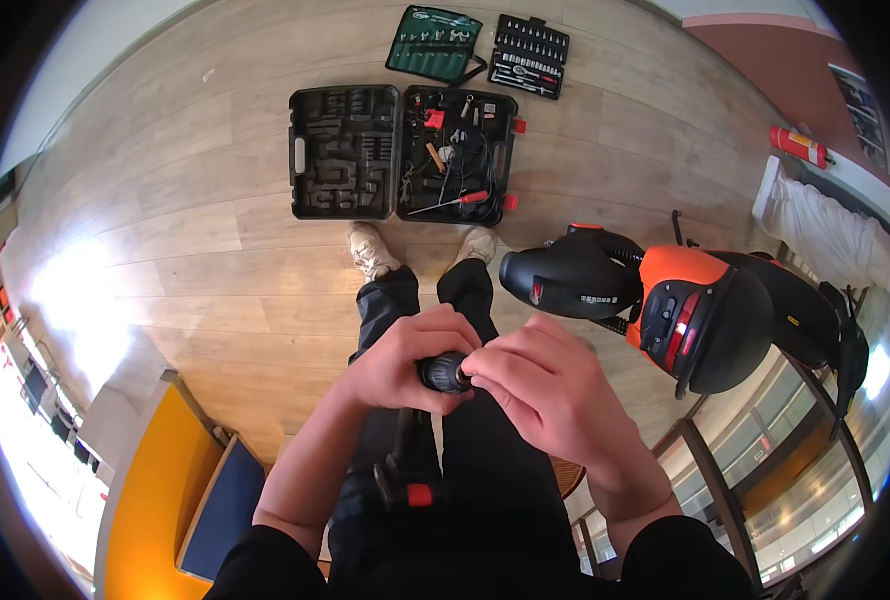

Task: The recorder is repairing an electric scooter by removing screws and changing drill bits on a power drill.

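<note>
In front of my lap, a black cordless drill (402, 440) hangs with its handle and red-marked base toward me. My left hand (417, 348) is wrapped around its ribbed chuck (445, 373), which points to the right. At the chuck's mouth, the thumb and fingers of my right hand (545, 390) are pinched together. A small brassy spot shows between the fingertips and the chuck; the fingers hide whatever else is there.
Beyond my shoes lies an open black tool case (345, 150), its right half holding loose tools and a red-handled screwdriver (473, 198). Behind it are a green wrench pouch (433, 45) and a socket set (528, 57). An orange-black scooter (680, 262) stands close on my right.
</note>
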`<state>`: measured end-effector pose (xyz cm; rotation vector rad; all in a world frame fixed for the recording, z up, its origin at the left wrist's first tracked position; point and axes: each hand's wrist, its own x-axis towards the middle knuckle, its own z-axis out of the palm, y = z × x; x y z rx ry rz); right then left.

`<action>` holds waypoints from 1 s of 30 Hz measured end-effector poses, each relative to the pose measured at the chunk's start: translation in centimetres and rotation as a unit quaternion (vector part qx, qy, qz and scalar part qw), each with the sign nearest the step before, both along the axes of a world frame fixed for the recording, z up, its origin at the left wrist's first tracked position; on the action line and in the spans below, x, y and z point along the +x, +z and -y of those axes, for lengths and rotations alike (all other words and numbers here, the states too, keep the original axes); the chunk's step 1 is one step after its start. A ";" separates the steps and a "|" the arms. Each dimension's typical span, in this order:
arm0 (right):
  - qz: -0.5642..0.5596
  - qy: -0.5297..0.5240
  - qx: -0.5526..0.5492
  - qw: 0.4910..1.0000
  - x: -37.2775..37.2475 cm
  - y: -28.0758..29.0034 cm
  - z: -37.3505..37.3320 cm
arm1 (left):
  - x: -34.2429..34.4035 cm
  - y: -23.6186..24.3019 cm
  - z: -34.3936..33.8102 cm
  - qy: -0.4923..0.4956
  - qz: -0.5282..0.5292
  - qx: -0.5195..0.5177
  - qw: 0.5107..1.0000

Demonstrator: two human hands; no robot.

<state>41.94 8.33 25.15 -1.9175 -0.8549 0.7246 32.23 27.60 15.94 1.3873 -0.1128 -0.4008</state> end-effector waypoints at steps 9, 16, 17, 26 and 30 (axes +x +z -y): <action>-0.057 -0.196 0.014 0.979 -3.8 -9.8 -1.9 | 0.6 -9.2 0.7 0.042 0.014 -0.020 0.999; -0.079 -0.243 0.046 0.966 -4.4 -21.9 -4.5 | -0.2 -20.0 -2.4 -0.011 -0.039 -0.059 0.997; -0.064 -0.235 0.065 0.968 -4.1 -24.1 -5.4 | -0.2 -22.0 -3.1 -0.004 -0.047 -0.058 0.997; -0.026 -0.205 0.137 0.969 -4.3 -36.4 -10.7 | 0.0 -34.3 -8.6 0.029 0.064 0.031 0.997; -0.087 -0.126 0.152 0.976 -2.3 -38.0 -13.1 | -0.8 -35.2 -10.0 0.122 0.020 0.009 0.992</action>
